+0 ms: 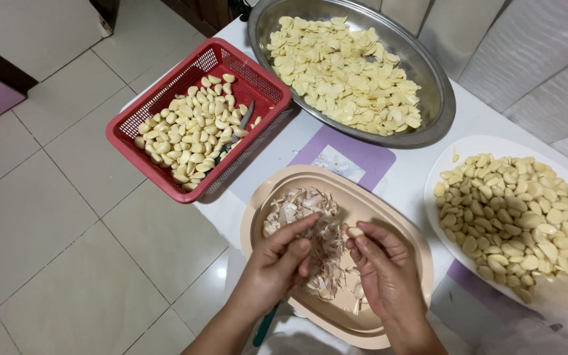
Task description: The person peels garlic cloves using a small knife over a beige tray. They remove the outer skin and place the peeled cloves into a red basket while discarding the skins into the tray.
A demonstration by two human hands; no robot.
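Both my hands hover over a beige oval tray (389,217) that holds a pile of papery garlic skins (304,210). My right hand (382,269) pinches a pale garlic clove (355,231) between thumb and fingertips. My left hand (281,260) has its fingers curled next to the clove and above the skins; whether it grips anything I cannot tell. A dark green handle (264,327) sticks out below my left wrist.
A red mesh basket (133,141) of peeled cloves, with a small knife (241,125) in it, sits at the table's left edge. A steel bowl (438,98) of sliced garlic is at the back. A white plate (442,167) of cloves is at right. Tiled floor lies left.
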